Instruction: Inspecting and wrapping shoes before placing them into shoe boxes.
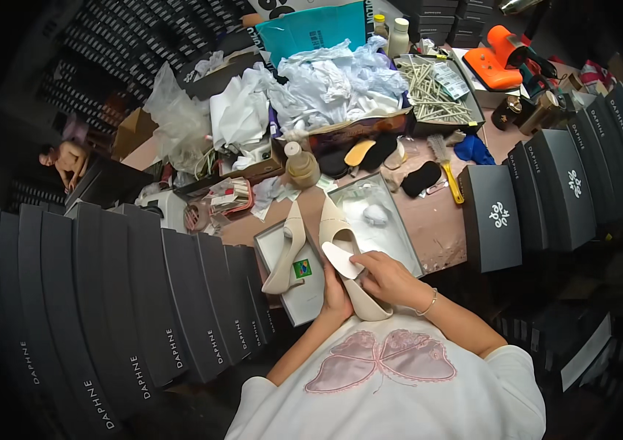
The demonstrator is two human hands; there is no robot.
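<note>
A cream pointed pump (334, 222) is held close to my body with its toe pointing away. My left hand (336, 295) wraps around the pump's left side. Between the thumb and fingers of my right hand (388, 279) is a white insole (339, 258), which lies over the shoe's opening. How far it reaches inside I cannot tell. A matching cream pump (292, 238) rests on its side in a grey shoe box part (310, 306), with a small green packet (302, 268) beside its heel. Adjoining it is another box part (406, 249) containing white tissue paper (370, 213).
Dark shoe boxes (128, 286) line the left, with more boxes (492, 220) at the right. Behind lie a squat bottle (301, 167), a yellow-handled brush (450, 174), crumpled paper (326, 81), a box of thin sticks (436, 95) and an orange device (495, 62). Another person (69, 161) appears far left.
</note>
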